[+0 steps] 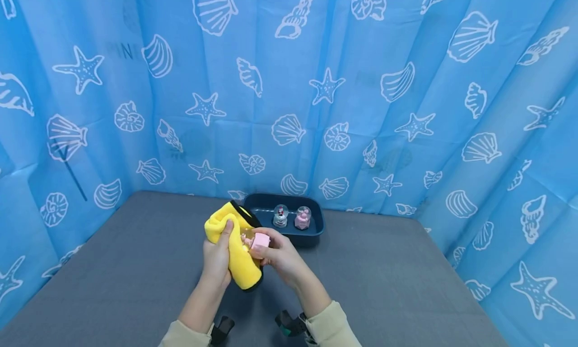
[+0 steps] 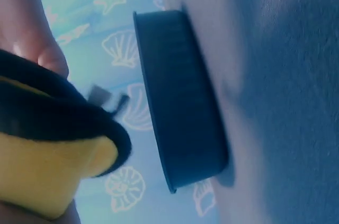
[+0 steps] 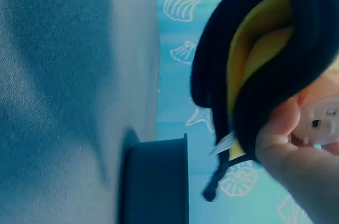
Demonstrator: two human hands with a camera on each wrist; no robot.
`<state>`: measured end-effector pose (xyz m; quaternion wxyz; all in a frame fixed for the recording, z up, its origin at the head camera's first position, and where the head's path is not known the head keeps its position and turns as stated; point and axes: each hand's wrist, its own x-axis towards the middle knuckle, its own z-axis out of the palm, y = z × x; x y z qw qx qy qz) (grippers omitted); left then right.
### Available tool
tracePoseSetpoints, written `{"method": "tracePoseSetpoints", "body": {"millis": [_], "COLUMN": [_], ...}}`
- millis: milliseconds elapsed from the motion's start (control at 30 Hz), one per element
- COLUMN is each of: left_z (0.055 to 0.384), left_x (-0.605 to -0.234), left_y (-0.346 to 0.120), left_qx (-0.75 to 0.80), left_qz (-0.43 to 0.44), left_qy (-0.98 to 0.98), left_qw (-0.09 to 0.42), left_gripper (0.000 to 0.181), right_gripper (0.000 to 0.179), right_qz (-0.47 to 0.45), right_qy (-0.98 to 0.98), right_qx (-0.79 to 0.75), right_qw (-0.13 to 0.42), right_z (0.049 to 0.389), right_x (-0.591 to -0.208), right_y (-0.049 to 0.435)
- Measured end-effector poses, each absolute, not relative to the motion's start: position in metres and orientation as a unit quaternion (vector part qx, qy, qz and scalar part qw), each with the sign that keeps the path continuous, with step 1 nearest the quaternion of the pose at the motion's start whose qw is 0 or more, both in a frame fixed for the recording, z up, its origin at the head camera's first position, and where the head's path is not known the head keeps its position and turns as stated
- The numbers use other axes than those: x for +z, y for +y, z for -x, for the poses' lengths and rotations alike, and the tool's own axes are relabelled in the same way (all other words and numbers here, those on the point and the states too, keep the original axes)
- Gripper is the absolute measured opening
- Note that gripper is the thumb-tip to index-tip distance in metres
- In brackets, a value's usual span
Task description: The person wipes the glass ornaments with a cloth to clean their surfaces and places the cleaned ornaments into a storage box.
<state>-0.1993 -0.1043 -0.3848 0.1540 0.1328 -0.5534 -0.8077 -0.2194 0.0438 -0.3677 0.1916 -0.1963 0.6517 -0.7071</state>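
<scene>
A yellow cloth with black edging [image 1: 244,267] is bunched in my left hand [image 1: 218,259], whose thumb presses on its folds. My right hand [image 1: 282,254] pinches the pink base of a small snow globe [image 1: 260,242]; its clear dome lies against the cloth. In the right wrist view the underside of the globe's base [image 3: 320,123] shows beside the fingers, and the cloth's black border [image 3: 312,17] loops round a yellow fold. The left wrist view has the folded cloth [image 2: 42,166] at its left, with fingers partly hidden behind it.
Just beyond the hands is a dark blue tray [image 1: 319,229] on the grey tabletop [image 1: 384,277]. Inside it stand a white snow globe [image 1: 280,216] and a pink snow globe [image 1: 302,218]. A blue shell-patterned curtain [image 1: 289,96] hangs behind and along both sides.
</scene>
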Motion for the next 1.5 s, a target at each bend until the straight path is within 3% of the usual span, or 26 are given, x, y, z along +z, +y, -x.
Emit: {"method": "tracePoseSetpoints", "body": {"millis": [200,367,533,733,1033,1167,1367,1500], "left_z": [0.199,0.196,0.195,0.191,0.195,0.197,0.196,0.194], "left_x": [-0.383,-0.385,-0.388,-0.392,-0.392,-0.389,-0.382,-0.381], "left_y": [-0.113,-0.11,-0.103,-0.097,-0.1,-0.106,-0.109,-0.107], "left_qx": [-0.809,-0.797,-0.785,-0.789,-0.774,-0.778,-0.809,-0.807], "left_qz": [-0.097,-0.006,0.048,0.026,-0.072,-0.076,-0.018,-0.01], "left_qy": [-0.565,-0.597,-0.608,-0.594,-0.612,-0.61,-0.584,-0.59], "left_qw": [0.133,0.096,0.112,0.156,0.147,0.127,0.067,0.038], "left_gripper": [0.059,0.058,0.057,0.046,0.045,0.049,0.06,0.056], "right_gripper": [0.039,0.046,0.051,0.051,0.053,0.052,0.045,0.05], "right_qz": [0.193,0.179,0.168,0.159,0.156,0.16,0.157,0.177], "right_qy": [0.604,0.634,0.664,0.66,0.609,0.582,0.623,0.654], "right_qx": [-0.741,-0.72,-0.698,-0.704,-0.736,-0.752,-0.734,-0.709], "right_qw": [0.22,0.219,0.212,0.209,0.251,0.265,0.22,0.197], "right_z": [0.221,0.222,0.221,0.219,0.22,0.221,0.222,0.224], "right_x": [-0.364,-0.361,-0.363,-0.365,-0.367,-0.368,-0.366,-0.365], "right_y": [0.051,0.051,0.045,0.041,0.047,0.054,0.058,0.058]}}
